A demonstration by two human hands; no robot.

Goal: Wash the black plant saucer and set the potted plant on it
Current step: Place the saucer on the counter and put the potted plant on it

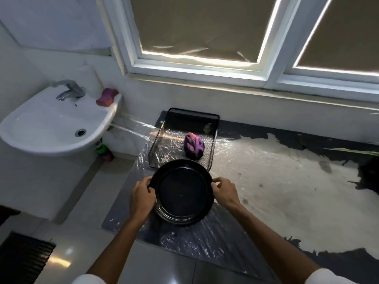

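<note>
The round black plant saucer (181, 192) is held level in front of me, above a plastic-covered dark surface. My left hand (142, 196) grips its left rim and my right hand (224, 190) grips its right rim. A white wall sink (51, 124) with a chrome tap (68, 90) is at the left. A purple sponge (106, 96) lies on the sink's right corner. At the far right edge a green leaf (354, 151) and a dark shape reach in; I cannot tell whether they belong to the potted plant.
A black mesh tray (213, 140) with a crumpled purple cloth (193, 145) stands just beyond the saucer, below a window with drawn blinds. A pale hide rug (287, 181) spreads to the right. Bottles (104, 152) stand under the sink. A dark floor mat (22, 259) lies bottom left.
</note>
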